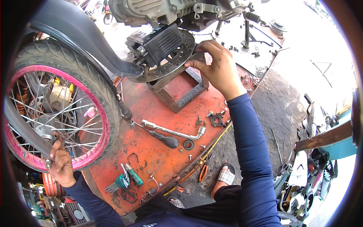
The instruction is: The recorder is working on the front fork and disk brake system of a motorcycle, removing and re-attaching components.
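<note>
My left hand is closed around the dark fork leg by the axle of a wheel with a pink rim and silver spokes; a small metal fitting shows beside my fingers, hard to identify. My right hand grips the edge of a drilled metal disc between curled fingers and thumb. A black finned box lies over the disc, just below the grey engine casing. Under the disc stands a square metal frame on the orange steel platform.
On the platform lie an angled socket wrench, a black-handled screwdriver, a hex key set and loose bolts. Orange pliers rest on the dark ground by my sandalled feet. Piled parts and a wooden beam are at right.
</note>
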### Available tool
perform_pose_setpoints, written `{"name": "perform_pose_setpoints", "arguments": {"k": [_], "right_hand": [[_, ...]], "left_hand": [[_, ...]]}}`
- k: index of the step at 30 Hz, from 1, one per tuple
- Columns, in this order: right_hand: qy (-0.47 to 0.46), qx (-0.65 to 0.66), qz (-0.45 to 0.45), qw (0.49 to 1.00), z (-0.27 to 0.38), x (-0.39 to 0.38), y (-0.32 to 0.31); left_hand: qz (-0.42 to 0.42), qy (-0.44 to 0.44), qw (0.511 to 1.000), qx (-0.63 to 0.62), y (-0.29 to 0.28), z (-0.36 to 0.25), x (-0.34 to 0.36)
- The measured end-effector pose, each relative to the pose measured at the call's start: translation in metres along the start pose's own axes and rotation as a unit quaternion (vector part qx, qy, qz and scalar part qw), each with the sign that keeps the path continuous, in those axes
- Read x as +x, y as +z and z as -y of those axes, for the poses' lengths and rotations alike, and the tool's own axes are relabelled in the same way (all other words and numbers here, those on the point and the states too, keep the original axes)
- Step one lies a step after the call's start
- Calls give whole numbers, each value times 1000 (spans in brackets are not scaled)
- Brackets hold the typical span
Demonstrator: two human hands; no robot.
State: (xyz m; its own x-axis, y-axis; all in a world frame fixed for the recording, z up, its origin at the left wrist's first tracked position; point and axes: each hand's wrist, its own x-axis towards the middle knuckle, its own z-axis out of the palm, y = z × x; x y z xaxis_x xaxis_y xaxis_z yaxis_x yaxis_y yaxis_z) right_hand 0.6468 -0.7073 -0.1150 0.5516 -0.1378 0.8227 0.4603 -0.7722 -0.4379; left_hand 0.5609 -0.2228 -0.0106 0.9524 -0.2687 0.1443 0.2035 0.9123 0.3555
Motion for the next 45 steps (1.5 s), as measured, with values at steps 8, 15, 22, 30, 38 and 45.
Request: {"name": "perform_pose_setpoints", "arguments": {"k": [8,15,22,30,38,45], "right_hand": [[42,3,-3,999,3,4,-1],[73,-4,10,997,6,5,-2],[64,-19,10,998,1,6,-1],[42,-108,31,993,65,26,-24],[239,-35,6,970,111,55,57],[257,-104,-21,961,114,59,69]], "left_hand": [[12,12,1000,-12,1,8,-3],[32,18,999,5,1,12,-1],[36,26,999,17,0,16,-2],[46,5,999,12,-1,11,-5],[87,38,995,8,-10,7,-4],[103,49,993,-9,-12,16,4]]}}
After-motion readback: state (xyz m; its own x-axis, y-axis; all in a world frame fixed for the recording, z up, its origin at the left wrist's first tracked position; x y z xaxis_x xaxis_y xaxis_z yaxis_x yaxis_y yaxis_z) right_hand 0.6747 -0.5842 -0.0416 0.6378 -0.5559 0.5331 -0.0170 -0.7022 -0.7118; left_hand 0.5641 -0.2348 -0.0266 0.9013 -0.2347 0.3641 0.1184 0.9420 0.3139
